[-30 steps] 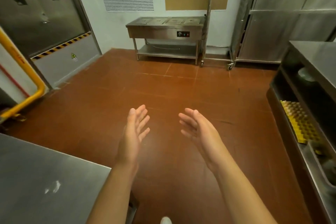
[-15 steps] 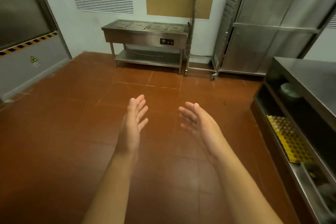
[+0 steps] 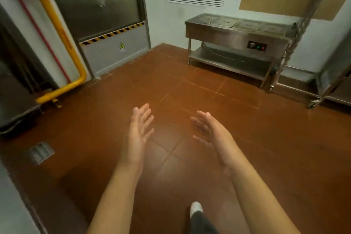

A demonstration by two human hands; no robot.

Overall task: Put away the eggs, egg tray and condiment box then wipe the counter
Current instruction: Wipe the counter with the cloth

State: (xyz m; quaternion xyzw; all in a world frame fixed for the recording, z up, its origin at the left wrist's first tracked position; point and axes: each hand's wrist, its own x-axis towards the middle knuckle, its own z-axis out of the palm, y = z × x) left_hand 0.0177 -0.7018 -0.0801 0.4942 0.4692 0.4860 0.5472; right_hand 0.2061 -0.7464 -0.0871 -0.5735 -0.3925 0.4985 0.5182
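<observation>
**Empty hands over the kitchen floor**

The left hand (image 3: pixel 137 131) and right hand (image 3: pixel 212 135) are held apart over the red tiled floor (image 3: pixel 266 148), fingers straight, each grip holding nothing. Eggs, egg tray and condiment box are not in view. A steel food warmer (image 3: pixel 235 30) stands by the wall.

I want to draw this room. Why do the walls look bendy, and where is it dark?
In the head view, the wide lens bows straight edges like the yellow pipe and the rack post. The floor glows brightest mid-frame; the corners go dark. Left hand and right hand look slightly soft.
</observation>
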